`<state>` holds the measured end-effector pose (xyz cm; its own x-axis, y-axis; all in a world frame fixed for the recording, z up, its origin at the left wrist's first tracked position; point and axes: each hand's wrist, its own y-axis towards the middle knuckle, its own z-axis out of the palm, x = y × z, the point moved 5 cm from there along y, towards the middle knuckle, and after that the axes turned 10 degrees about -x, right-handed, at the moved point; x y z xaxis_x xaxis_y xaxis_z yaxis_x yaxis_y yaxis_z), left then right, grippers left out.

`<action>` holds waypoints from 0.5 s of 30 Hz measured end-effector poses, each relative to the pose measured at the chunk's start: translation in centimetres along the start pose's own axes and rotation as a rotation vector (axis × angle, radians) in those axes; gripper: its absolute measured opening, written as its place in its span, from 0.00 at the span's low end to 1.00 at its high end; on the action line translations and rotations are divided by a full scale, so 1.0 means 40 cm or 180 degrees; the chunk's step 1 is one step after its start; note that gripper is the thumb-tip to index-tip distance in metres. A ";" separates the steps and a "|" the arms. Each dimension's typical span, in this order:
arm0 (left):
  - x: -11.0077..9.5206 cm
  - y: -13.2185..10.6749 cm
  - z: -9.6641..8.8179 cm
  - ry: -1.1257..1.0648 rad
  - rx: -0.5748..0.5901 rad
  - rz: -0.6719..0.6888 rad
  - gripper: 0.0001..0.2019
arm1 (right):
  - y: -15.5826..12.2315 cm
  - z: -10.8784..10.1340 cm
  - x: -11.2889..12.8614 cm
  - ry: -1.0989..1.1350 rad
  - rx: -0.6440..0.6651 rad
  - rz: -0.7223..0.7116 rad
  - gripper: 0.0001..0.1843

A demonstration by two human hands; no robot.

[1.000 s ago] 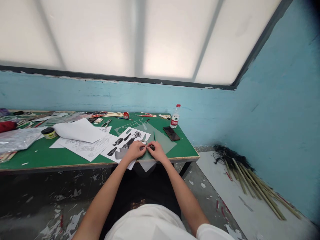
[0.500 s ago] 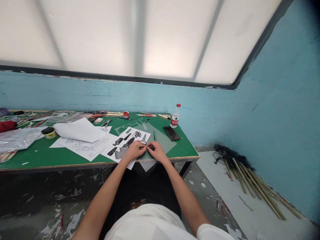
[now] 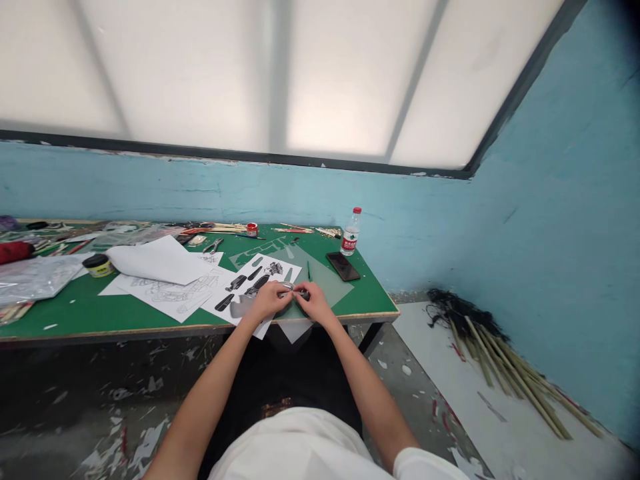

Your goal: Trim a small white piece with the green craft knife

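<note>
Close together at the table's front edge, my left hand (image 3: 271, 300) and my right hand (image 3: 312, 302) are closed, fingertips almost meeting. Between them is a small piece, pale and dark in part, too small and covered to name. Under the left wrist lies a white sheet printed with dark shapes (image 3: 237, 283). A translucent sheet (image 3: 330, 283) spreads beneath the right hand, and one corner hangs over the edge. Just beyond the right fingers a thin green pen-like stick (image 3: 309, 271) lies on that sheet.
A phone (image 3: 343, 266) and a red-capped water bottle (image 3: 351, 233) stand at the table's right end. Leftward are line-drawn sheets (image 3: 175, 293), pliers (image 3: 214, 245), a red jar (image 3: 252, 230) and a black-lidded jar (image 3: 99, 265). Bundled sticks (image 3: 510, 367) lie on the floor at right.
Both hands stay in the same place; only the fingers have shifted slightly around the small piece. Everything else looks the same.
</note>
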<state>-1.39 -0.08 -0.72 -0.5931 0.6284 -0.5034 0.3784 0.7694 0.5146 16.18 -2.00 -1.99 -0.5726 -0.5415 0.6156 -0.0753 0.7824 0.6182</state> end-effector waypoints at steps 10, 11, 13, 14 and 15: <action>0.002 -0.002 0.003 0.0004 0.0041 -0.0028 0.15 | -0.004 0.000 -0.003 -0.0042 -0.0037 0.0039 0.14; 0.001 -0.002 0.003 0.0000 0.0046 -0.0024 0.15 | -0.004 0.001 -0.004 -0.0043 -0.0026 0.0037 0.14; 0.000 -0.003 0.003 -0.0012 0.0054 -0.0011 0.15 | -0.003 0.002 -0.006 -0.0043 -0.0002 0.0028 0.14; -0.001 -0.003 0.003 -0.0017 0.0055 -0.0004 0.15 | -0.002 0.003 -0.007 -0.0044 0.0011 0.0023 0.14; -0.001 -0.003 0.002 -0.0022 0.0053 0.0002 0.15 | -0.002 0.004 -0.007 -0.0047 0.0024 0.0018 0.14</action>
<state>-1.34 -0.17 -0.82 -0.5879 0.6296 -0.5079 0.3907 0.7708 0.5032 16.23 -1.84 -2.29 -0.5849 -0.5324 0.6119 -0.0780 0.7878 0.6110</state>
